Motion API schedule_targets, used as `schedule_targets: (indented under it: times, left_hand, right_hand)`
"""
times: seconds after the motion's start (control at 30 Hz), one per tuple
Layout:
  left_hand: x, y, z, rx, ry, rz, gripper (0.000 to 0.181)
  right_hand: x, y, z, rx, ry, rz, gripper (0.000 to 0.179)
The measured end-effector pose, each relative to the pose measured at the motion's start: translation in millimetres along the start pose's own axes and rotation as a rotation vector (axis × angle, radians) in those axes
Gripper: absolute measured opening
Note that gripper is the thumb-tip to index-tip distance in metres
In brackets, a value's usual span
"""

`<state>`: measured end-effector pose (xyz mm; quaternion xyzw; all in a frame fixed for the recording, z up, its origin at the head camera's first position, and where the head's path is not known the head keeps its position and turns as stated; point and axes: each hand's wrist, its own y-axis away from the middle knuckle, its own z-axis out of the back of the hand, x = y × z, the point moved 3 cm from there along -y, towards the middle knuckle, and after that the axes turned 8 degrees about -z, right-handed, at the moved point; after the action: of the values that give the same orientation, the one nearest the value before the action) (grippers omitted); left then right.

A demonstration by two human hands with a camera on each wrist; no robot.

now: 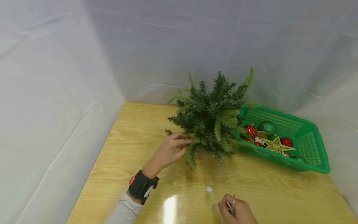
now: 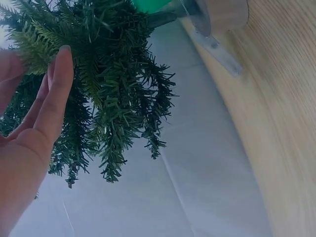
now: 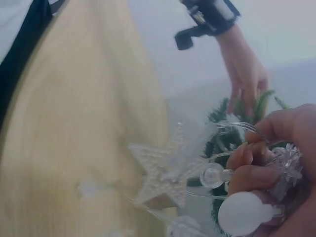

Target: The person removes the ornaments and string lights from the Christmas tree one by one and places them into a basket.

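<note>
A small artificial Christmas tree point(image 1: 207, 112) stands upright near the back of the table, with dark green needles and lighter sprigs. At its lower left side, my left hand point(image 1: 172, 149) pinches a light green sprig point(image 2: 32, 44) between thumb and fingertips. Down at the front, my right hand point(image 1: 237, 211) grips a bundled string of lights on clear wire. White round bulbs point(image 3: 242, 213), clear ones and a clear star-shaped piece point(image 3: 168, 170) hang out of its curled fingers. One white bulb point(image 1: 209, 189) of the string shows between the hand and the tree.
A green basket point(image 1: 321, 152) stands right of the tree, with branches overlapping its left end. It holds red and green ball ornaments point(image 1: 267, 127) and a gold star point(image 1: 275, 145). White sheeting point(image 1: 167, 46) encloses the wooden table point(image 1: 112, 158) at the back and sides.
</note>
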<state>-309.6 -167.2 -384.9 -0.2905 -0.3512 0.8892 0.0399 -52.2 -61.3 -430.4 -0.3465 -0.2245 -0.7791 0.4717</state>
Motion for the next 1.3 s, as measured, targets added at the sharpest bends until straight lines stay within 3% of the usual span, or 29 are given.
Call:
schedule_targets:
  times: [0.17,0.3,0.47,0.6,0.73,1.07,1.17,1.3]
  left_hand:
    - [0.9,0.0,0.6,0.01,-0.01,0.021,0.033]
    - [1.3,-0.5,1.1,0.009,0.007,0.042,0.032]
    - [1.8,0.2,2.2,-0.01,0.04,0.066,0.032]
    - [1.9,0.0,2.2,-0.003,0.045,0.075,0.031]
    - [2.9,-0.3,2.5,0.008,0.043,0.074,0.032]
    - [5.2,-1.6,4.2,-0.005,0.033,0.045,0.03]
    - [4.7,-2.7,3.3,0.004,0.027,0.039,0.03]
    - [5.0,-2.6,3.1,-0.002,0.04,0.045,0.031]
  right_hand:
    - [7.6,-4.4,19.4,-0.033,-0.121,-0.268,0.024]
    - [16.9,-3.5,36.0,-0.094,-0.342,-0.338,0.024]
    - [20.4,-9.0,56.9,-0.115,-0.518,-0.255,0.029]
    - [14.7,-18.3,71.6,-0.116,-0.595,-0.19,0.029]
    - [5.8,-22.4,91.4,-0.176,-0.657,-0.146,0.027]
    - [-7.4,-31.2,124.7,-0.319,-0.726,-0.083,0.026]
    - [-14.2,-35.7,127.3,-0.366,-0.73,-0.113,0.025]
    - [-20.7,-46.0,114.4,-0.327,-0.639,-0.179,0.027]
